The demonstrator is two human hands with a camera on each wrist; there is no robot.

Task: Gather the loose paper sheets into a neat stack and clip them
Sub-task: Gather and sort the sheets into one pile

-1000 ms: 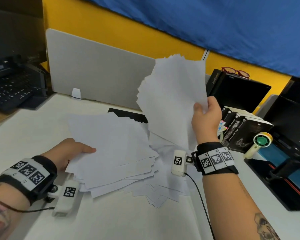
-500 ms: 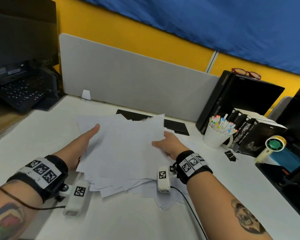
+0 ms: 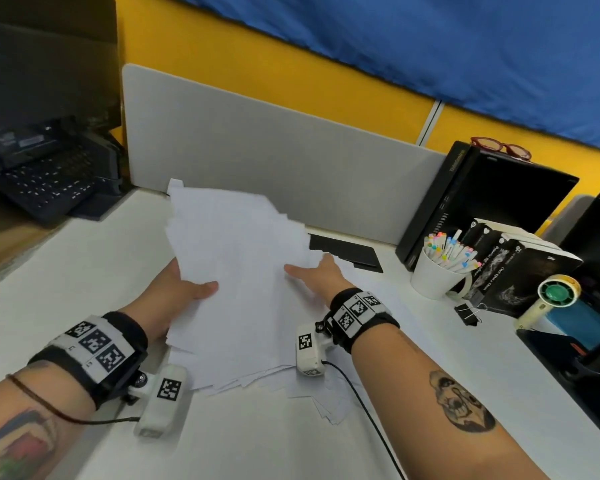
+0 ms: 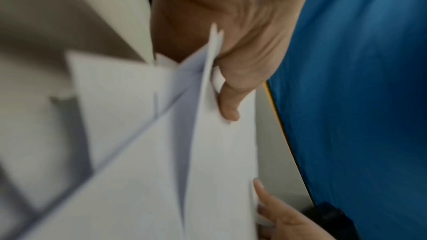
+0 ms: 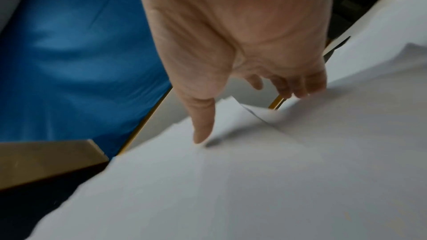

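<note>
Half a second back the sheets lay flatter between my hands; now their far end tips up toward the grey divider (image 3: 291, 161).

From the head view, my left hand (image 3: 177, 292) pinches the paper sheets (image 3: 243, 289) at their left edge, thumb on top. My right hand (image 3: 321, 275) lies straight-fingered against the right edge. The bundle's long axis runs away from me, far corners fanned and uneven. A few stragglers (image 3: 329, 407) lie on the table (image 3: 257, 445) just under my right wrist. I judge this is still the gathering step.

In the left wrist view, the left grip (image 4: 221, 87) is clamped on the sheets, which splay apart below the thumb.

In the right wrist view, the right grip (image 5: 249, 109) is apart, thumb tip touching the top sheet.

Next calls for squaring the edges, collecting the stragglers, then fetching the binder clip (image 3: 468, 313), well right of my right hand.
</note>
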